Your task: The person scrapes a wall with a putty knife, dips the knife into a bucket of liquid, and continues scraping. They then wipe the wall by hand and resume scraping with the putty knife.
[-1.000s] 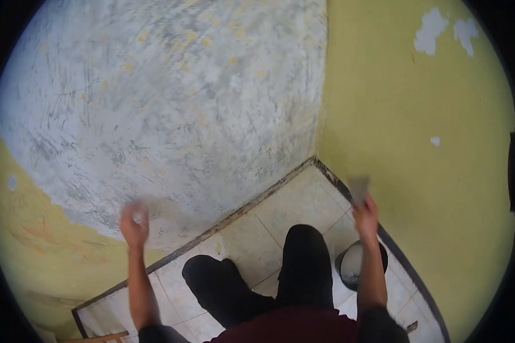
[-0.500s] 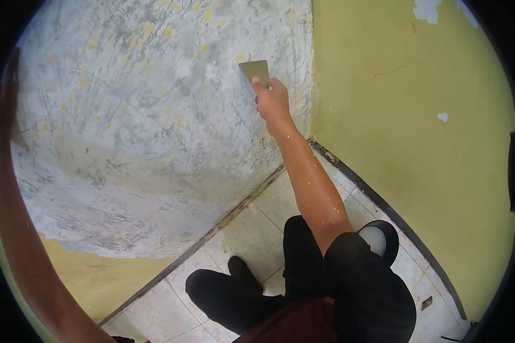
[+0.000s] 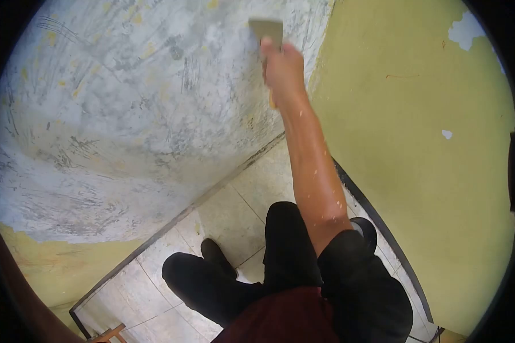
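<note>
My right hand [image 3: 285, 70] grips a scraper [image 3: 269, 30] with a wide flat blade, its thumb pressed along the blade's base. The yellowish end of the handle shows below the fist. The blade lies at or close to the scraped grey-white wall [image 3: 126, 120], near the corner; contact is hard to judge from here. Both hand and blade are slightly blurred. Pale flakes stick to my right forearm. Of my left arm, only a dark strip [image 3: 23, 291] shows at the lower left edge, and the hand is outside the picture.
A yellow-green wall [image 3: 406, 131] with small bare patches meets the scraped wall at the corner. Dark skirting [image 3: 377, 220] runs along its foot. Below are my bent legs [image 3: 289, 246] on pale floor tiles [image 3: 154, 286]. A wooden piece [image 3: 113, 332] juts in at the bottom left.
My right hand and the scraper have moved up the wall and slightly right in view. My left hand has gone out of view at the left, and the camera view has shifted.
</note>
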{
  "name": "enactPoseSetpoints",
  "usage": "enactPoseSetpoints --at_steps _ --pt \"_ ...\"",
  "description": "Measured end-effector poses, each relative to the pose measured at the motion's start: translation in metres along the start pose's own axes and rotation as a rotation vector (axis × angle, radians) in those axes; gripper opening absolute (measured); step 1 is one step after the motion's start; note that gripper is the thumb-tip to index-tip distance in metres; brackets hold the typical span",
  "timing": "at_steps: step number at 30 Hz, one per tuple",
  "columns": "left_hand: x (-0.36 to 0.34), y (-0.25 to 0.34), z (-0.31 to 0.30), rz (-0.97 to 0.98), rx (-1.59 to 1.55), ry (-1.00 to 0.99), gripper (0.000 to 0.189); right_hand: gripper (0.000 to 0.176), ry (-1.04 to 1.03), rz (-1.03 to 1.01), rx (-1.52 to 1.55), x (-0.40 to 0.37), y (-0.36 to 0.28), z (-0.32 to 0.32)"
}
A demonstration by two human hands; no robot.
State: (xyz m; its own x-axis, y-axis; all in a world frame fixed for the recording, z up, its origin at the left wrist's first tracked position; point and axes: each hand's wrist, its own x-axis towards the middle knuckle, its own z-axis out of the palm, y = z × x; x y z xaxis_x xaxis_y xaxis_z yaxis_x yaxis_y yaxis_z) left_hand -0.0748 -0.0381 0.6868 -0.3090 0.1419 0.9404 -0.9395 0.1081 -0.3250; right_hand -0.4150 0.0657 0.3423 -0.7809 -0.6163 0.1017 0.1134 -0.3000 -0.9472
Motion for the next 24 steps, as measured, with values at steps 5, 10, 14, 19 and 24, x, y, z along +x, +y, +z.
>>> enactPoseSetpoints --at_steps 5,10,14,19,24 --pt "0.000 -0.004 0.004 0.113 -0.045 0.112 0.110 0.025 0.066 -0.058 -0.099 0.003 0.009 -0.004" --pt "-0.016 0.033 -0.021 0.060 -0.037 0.100 0.111 0.026 0.050 0.031 -0.151 0.001 0.043 -0.008" --pt "-0.002 -0.003 0.003 0.106 -0.088 0.097 0.112 0.024 0.023 -0.112 -0.055 0.008 -0.006 0.001" --pt "0.001 -0.009 0.006 0.084 -0.096 0.097 0.113 0.020 0.054 0.012 -0.115 0.001 0.020 -0.002" --pt "-0.018 0.021 -0.021 0.055 -0.039 -0.001 0.115 0.021 0.045 -0.060 -0.109 0.004 0.018 -0.005"
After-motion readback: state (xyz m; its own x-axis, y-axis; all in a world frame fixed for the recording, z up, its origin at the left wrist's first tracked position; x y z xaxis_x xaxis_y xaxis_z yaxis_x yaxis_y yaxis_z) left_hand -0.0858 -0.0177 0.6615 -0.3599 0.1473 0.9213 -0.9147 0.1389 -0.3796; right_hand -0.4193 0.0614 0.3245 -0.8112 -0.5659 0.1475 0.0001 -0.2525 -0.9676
